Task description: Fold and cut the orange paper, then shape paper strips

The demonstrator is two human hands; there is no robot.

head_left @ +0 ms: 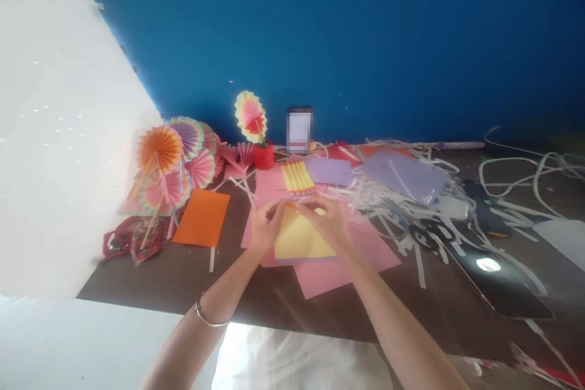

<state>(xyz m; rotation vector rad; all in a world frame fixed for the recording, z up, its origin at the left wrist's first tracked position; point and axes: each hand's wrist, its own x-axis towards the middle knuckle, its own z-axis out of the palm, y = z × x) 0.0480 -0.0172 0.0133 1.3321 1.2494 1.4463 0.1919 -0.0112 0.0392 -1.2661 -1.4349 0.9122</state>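
Both my hands are closed on the far edge of a yellow sheet of paper (pixel 304 237), where a narrow strip looks folded over. My left hand (pixel 265 223) pinches the edge near its left corner, and my right hand (pixel 329 222) pinches farther right. A thin purple border shows along the sheet's near edge. Pink sheets (pixel 315 280) lie beneath it. Just beyond my fingers rests a pleated yellow paper (pixel 297 177) with orange-red edges. An orange sheet (pixel 202 217) lies left of my left hand.
Folded paper fans (pixel 159 149) cluster at the left; another fan (pixel 251 116) stands in a red holder (pixel 263 155). Purple paper (pixel 402 173) lies among white paper strips (pixel 384 201) at the right. Scissors (pixel 427 236) and a phone (pixel 498 280) are near them. A blue wall (pixel 342 42) rises behind.
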